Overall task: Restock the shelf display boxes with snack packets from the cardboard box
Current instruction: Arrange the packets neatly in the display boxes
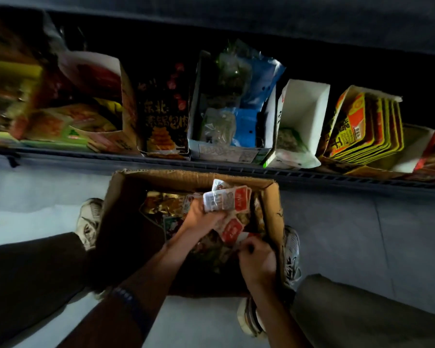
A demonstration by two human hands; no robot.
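a person crouches over a cardboard box (pixel 271 197) on the floor at 6 o'clock of the frame, gathering stock below a low shelf (pixel 236 167). the left hand (pixel 204 217), fingers curled, grips a fanned stack of red-and-white snack packets (pixel 226 200) just above the heap in the box. their long axis runs roughly 9 to 3 o'clock, with the red ends toward 3. the right hand (pixel 258 259) pinches at another red packet (pixel 232 228) lying loose among the mixed packets, tilted toward 1 o'clock.

the restocking looks partly done, at a guess. at 1 o'clock on the shelf a white display box (pixel 304 106) stands nearly empty, while a yellow-and-orange box (pixel 367 126) at 2 o'clock is well filled. the cardboard box remains well stocked, and the gripped stack has yet to reach the shelf.
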